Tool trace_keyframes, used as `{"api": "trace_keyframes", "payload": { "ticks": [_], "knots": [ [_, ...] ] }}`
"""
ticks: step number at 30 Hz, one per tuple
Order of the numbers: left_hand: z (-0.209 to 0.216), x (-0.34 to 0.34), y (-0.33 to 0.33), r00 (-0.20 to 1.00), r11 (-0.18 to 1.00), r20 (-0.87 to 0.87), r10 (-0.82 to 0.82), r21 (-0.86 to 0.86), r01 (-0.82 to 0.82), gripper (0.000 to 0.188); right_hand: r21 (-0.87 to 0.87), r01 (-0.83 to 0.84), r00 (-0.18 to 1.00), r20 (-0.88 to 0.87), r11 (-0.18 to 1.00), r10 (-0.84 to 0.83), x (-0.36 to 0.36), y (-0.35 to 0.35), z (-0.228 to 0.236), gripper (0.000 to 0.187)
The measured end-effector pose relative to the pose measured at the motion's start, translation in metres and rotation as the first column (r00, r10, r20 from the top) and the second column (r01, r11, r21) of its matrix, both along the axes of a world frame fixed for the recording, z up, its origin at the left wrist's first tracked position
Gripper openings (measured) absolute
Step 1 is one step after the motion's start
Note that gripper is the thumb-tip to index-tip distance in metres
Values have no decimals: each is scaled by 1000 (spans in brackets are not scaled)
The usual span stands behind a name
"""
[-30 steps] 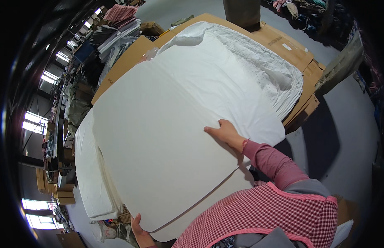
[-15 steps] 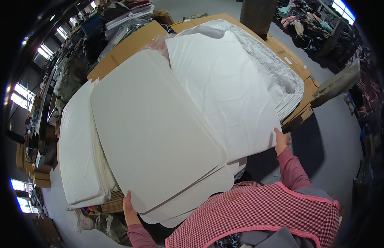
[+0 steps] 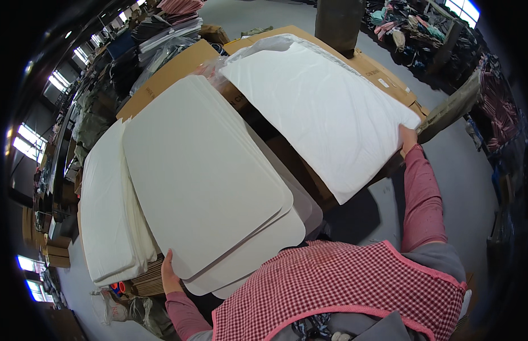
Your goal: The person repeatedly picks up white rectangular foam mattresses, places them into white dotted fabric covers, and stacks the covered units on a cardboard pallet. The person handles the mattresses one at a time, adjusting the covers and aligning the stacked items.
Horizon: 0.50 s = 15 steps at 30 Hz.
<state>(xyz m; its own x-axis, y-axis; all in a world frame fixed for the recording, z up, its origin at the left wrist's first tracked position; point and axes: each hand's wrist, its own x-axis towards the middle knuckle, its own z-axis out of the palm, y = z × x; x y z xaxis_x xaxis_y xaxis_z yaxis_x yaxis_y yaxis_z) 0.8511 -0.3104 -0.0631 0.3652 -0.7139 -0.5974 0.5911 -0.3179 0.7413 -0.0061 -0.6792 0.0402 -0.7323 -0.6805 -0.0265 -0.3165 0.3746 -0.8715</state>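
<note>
A stack of pale grey, round-cornered boards lies fanned in front of me, lower boards jutting out toward my body. At the near left corner of the top board is my left hand, its thumb along the edge and its other fingers mostly hidden. My right hand is closed on the near right corner of a white fabric sheet. The sheet slants over a white stack in a crinkled clear plastic bag, hiding most of it.
Left of the boards is a pile of folded white cloth on stacked brown cardboard. Carton flaps edge the far side. A dark pillar and a wrapped post stand beyond. Heaped garments lie far right.
My right hand has moved right and away, carrying the sheet's corner over the plastic bag. A dark gap now shows between sheet and boards. My left hand stays at the board corner.
</note>
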Motion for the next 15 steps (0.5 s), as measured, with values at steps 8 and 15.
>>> {"api": "trace_keyframes", "payload": {
  "ticks": [8, 15],
  "knots": [
    [2, -13, -5, 998, 999, 58, 14, 44, -16, 45, -126, -930, 361, -141, 345, 922, 250, 131, -58, 20],
    [-6, -38, 4, 637, 927, 704, -314, 374, 44, 64, 452, -845, 248, -145, 287, 958, 373, 153, -65, 74]
  ]
}}
